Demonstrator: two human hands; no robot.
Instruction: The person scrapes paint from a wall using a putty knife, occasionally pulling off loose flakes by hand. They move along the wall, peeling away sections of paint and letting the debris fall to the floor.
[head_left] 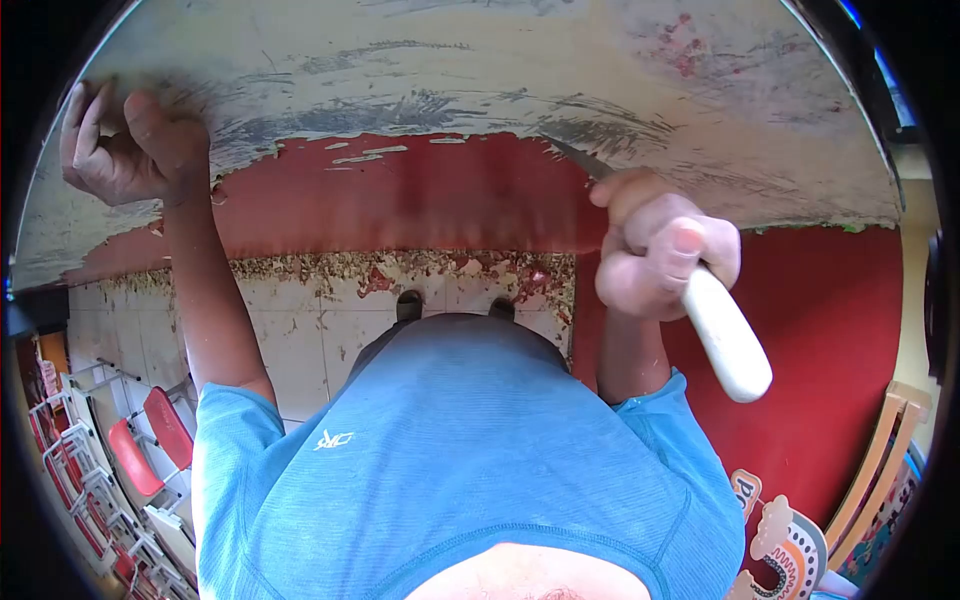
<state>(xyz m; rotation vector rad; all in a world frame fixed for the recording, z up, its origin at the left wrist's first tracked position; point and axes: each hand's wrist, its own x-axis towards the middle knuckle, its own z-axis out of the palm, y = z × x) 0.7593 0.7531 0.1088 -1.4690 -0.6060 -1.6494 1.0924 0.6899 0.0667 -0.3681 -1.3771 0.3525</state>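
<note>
The scraper (690, 300) is held tight in the right hand (665, 250), fingers fully wrapped round its white handle, so that grip is closed on it. The handle sticks out below and to the right of the grip, and the thin blade runs up and to the left from it, with its tip laid against the wall (500, 60) right where the red paint (430, 195) ends. The left hand (125, 140) is curled up well to the left of the scraper, knuckles pressed on the scraped pale patch; nothing can be seen held in it, fingers loosely bent rather than clenched. Paint flakes (380, 268) are piled along the floor (300, 340) edge, below both grips. A blue shirt (460, 450) fills the bottom, and red chairs (150, 440) are seen off under the left arm.
</note>
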